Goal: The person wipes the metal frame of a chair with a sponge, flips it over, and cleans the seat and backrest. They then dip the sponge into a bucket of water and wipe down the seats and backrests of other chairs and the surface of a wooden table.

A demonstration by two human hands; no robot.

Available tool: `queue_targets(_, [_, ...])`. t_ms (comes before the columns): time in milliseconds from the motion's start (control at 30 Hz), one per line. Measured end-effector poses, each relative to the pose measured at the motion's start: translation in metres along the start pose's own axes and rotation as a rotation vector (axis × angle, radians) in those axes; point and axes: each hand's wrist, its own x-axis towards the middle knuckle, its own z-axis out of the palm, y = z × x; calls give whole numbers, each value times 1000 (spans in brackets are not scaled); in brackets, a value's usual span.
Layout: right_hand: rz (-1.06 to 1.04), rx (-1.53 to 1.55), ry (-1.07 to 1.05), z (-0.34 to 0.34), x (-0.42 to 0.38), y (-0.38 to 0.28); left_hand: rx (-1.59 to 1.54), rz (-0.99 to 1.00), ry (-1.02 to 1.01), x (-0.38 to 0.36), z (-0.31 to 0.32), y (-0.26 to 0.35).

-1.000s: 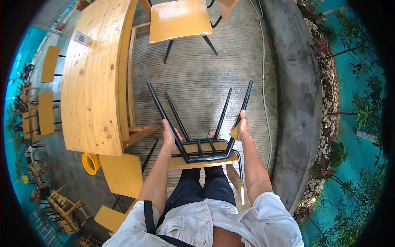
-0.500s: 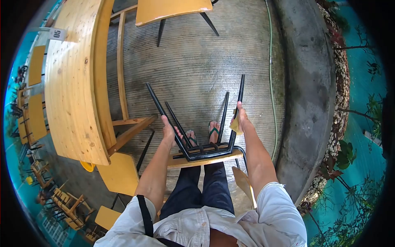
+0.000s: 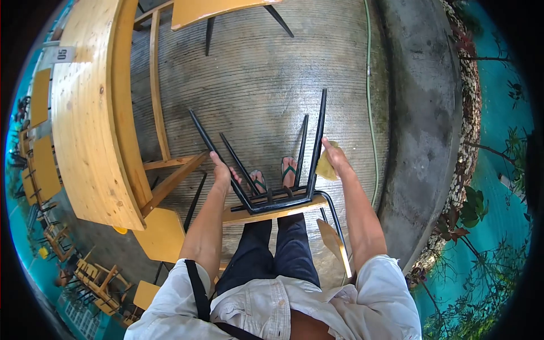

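In front of my legs a chair (image 3: 277, 209) with black metal legs and a yellow wooden seat is tipped over, its legs pointing away from me. My left hand (image 3: 222, 171) is closed around the chair's left leg. At the opposite leg, my right hand (image 3: 338, 159) holds a yellowish cloth or sponge (image 3: 326, 168) against or just beside the leg's outer side; whether it touches is hard to tell. The chair's wooden backrest (image 3: 333, 242) shows below my right forearm.
A long wooden table (image 3: 85, 124) with a "05" tag (image 3: 63, 54) stands on the left. Another yellow chair (image 3: 221, 10) is ahead. A green hose (image 3: 369, 102) runs along the concrete curb (image 3: 422, 124) at right. More chairs and tables fill the far left.
The view has shifted slightly, and the chair appears a little higher and further left. The cloth in my right hand has gone from overlapping the leg to its outer side.
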Motion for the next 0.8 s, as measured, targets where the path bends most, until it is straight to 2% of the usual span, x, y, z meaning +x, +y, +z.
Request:
queue_targets(33, [0,-136,29,-24,-39,-6,-12,-4,5,0,0,0])
queue_targets(100, [47,-214,0,-75,-121,-3,-22,-12,21,-3,2,-1])
queue_targets(133, [34,-261,45,-108,-141,30,-17,-20,13,-3,1,-3])
queue_targets(167, [16,-588,175,-135,-182,45,-17,-24,12,-1,0,-3])
queue_targets(200, [40,-714,208,-152,-233,47,-19,-26,11,-1,0,-2])
queue_targets(233, [273,-810,169,-172,-268,60,-28,-19,13,-3,1,-2])
queue_targets(300, [450,-794,-40,-216,-319,127,-30,-21,4,-7,2,0])
queue_targets(367, [574,-818,-51,-227,-349,213,-25,-13,1,-1,2,1])
queue_targets(433, [432,-741,20,-194,-372,246,-26,-19,3,-6,3,3])
queue_targets(467, [433,-738,14,-182,-376,273,-31,-23,6,-8,2,4])
queue_targets(533, [243,-500,77,-155,-360,329,-35,-32,13,-10,3,4])
queue_targets(567, [240,-492,68,-142,-351,341,-37,-44,11,-9,3,5])
queue_targets(633, [257,-536,378,-119,-342,361,-33,-24,15,-4,3,6])
queue_targets(667, [256,-542,366,-112,-342,357,-41,-17,14,-6,3,2])
queue_targets(733, [43,-331,668,-96,-338,350,-27,10,2,-10,5,4])
queue_targets(767, [-75,-350,666,-95,-334,360,-27,-1,4,-12,5,4])
queue_targets(800, [-77,-349,660,-95,-337,363,-31,-11,5,-14,4,4])
